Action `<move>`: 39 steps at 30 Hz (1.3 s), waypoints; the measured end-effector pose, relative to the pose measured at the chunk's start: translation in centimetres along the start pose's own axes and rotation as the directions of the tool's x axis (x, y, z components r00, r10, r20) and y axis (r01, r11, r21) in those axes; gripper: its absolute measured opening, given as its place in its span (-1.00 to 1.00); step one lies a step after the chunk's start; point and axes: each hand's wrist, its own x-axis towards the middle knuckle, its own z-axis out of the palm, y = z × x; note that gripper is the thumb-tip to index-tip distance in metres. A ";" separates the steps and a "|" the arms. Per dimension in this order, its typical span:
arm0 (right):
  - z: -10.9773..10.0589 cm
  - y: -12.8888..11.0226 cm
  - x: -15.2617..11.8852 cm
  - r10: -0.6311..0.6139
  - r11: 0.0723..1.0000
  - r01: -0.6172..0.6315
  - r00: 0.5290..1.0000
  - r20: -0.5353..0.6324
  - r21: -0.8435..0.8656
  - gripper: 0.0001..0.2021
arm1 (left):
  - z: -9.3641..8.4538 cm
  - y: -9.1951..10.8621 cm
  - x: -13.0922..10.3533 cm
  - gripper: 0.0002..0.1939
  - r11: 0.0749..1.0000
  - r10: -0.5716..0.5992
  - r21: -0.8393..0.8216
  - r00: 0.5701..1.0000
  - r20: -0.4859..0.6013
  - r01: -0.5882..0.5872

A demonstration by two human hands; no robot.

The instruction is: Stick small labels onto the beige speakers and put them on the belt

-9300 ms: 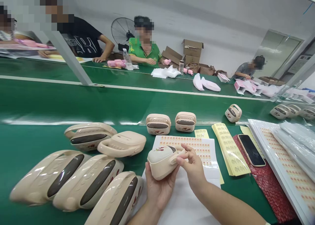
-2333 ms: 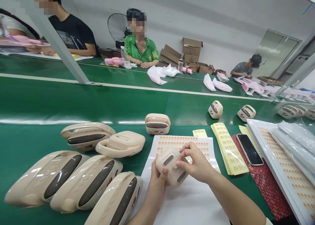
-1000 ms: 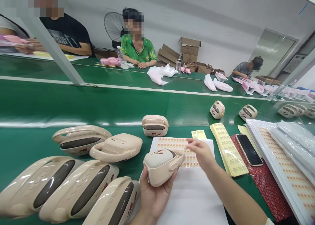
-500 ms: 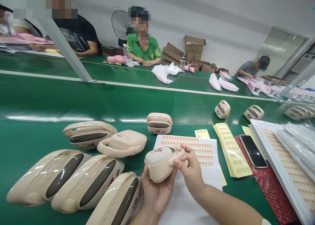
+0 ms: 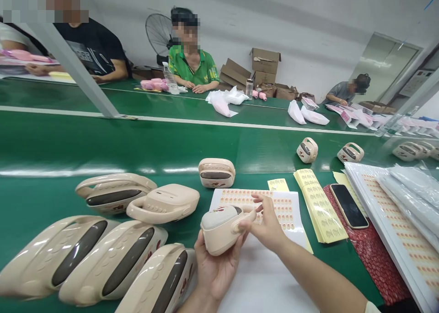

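A cream handled device [image 5: 219, 233] rests in my left hand [image 5: 217, 269], whose fingers wrap round it from below. My right hand [image 5: 265, 221] is at its handle side, the thumb against the handle's joint and the index finger raised apart; whether the fingers grip anything is hard to see. Beneath them lies a white sheet of small orange round stickers [image 5: 284, 210], partly covered by the hands. Several similar devices [image 5: 113, 258] lie on the green table to the left, and one more [image 5: 216, 172] stands just behind the sheet.
Yellow label sheets [image 5: 320, 208], a phone [image 5: 349, 205] on red bubble wrap [image 5: 377, 267] and stacked sticker sheets in plastic [image 5: 394, 212] lie on the right. More devices [image 5: 307, 150] stand on the green belt [image 5: 154, 144]. People sit across it behind a slanted metal post [image 5: 75, 71].
The view has shifted slightly, moving most things a little left in the picture. My right index finger has lifted away from the handle. The device stays in my left hand.
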 end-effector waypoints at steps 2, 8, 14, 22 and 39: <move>-1.5 1.3 1.7 0.037 0.996 -0.037 0.999 0.001 -0.081 -0.60 | 0.0 0.0 -0.1 -0.49 1.000 -0.021 0.006 1.000 -0.001 0.021; -4.3 5.6 4.9 0.157 0.955 -0.179 0.981 -0.110 -0.238 -0.85 | -0.1 -0.4 -0.4 -0.45 0.994 -0.062 0.083 0.995 -0.082 0.069; -4.6 5.6 5.1 0.167 0.969 -0.183 0.980 -0.107 -0.168 -0.94 | -0.3 -0.2 -0.7 -0.48 0.971 0.033 0.236 0.949 -0.313 0.044; -6.1 -2.4 2.8 0.148 0.910 -0.236 0.953 0.264 0.342 -0.76 | 1.4 -2.6 -0.2 -0.18 0.188 0.554 0.979 0.814 -0.175 0.082; -4.6 -3.0 -0.1 -0.011 0.974 -0.064 0.945 0.327 0.217 -0.71 | -0.4 -2.3 -0.7 -0.22 0.008 0.448 1.000 0.894 -0.014 0.012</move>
